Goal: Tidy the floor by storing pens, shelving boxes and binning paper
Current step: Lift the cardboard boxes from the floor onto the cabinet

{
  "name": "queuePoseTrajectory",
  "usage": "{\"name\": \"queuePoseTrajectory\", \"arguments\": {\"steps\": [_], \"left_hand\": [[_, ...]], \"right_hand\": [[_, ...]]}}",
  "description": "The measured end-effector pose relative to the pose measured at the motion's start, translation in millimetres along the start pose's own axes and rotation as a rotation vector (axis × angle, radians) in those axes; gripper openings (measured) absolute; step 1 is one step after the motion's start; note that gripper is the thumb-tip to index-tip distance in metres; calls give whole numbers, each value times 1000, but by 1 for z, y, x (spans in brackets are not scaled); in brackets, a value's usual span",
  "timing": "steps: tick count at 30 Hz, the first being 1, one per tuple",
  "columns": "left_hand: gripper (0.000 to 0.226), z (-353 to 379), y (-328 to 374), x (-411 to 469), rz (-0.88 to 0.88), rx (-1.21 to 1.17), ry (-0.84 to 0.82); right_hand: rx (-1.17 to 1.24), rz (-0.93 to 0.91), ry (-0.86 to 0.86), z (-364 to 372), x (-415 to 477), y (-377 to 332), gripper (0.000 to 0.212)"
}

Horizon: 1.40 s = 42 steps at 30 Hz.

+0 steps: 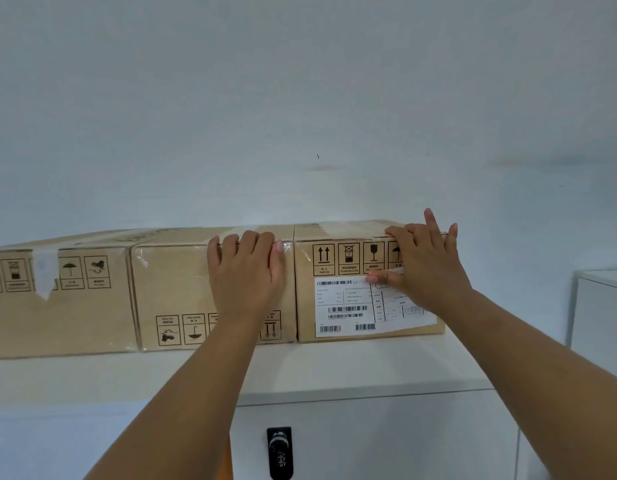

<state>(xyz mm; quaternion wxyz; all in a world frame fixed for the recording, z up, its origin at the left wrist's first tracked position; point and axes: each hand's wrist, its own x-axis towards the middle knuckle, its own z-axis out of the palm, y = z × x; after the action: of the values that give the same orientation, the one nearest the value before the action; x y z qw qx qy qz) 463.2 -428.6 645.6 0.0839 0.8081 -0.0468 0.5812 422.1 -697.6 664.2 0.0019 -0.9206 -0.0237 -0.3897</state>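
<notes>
Left box (58, 299) is cut off by the frame edge. Label (348, 306) print is too small to be read. Middle box (175, 289) symbols are partly covered by the left hand (246, 271).

On the right box (334, 299), just left of the right hand's fingertips (392, 233), "Side Up" and "Stacking Limit" are printed under handling symbols, with "12" inside the stacking symbol. The white label (345, 306) below carries barcodes; its text cannot be read.
</notes>
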Motion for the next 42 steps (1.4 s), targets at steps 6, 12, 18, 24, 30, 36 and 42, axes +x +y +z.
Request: {"name": "queuePoseTrajectory", "arguments": {"steps": [6,12,18,24,30,36,42], "left_hand": [[33,4,0,-1,11,0,77],[33,9,-4,-2,40,10,119],[30,21,-5,-3,45,-12,205],[33,13,-3,-1,13,-4,72],[56,-29,-12,2,75,22,-280],[62,-85,-48,5,123,146,-260],[64,-150,-115,-8,83,312,-318]], "right_hand": [[-80,-17,63,-1,-5,-9,101],[-55,-74,239,20,4,-43,78],[-77,-65,382,36,7,-47,70],[-82,-33,214,28,8,-49,79],[-19,-17,43,-10,1,-63,82],[6,-82,36,-46,-5,-105,77],[126,-207,-15,-60,-8,-187,75]]}}
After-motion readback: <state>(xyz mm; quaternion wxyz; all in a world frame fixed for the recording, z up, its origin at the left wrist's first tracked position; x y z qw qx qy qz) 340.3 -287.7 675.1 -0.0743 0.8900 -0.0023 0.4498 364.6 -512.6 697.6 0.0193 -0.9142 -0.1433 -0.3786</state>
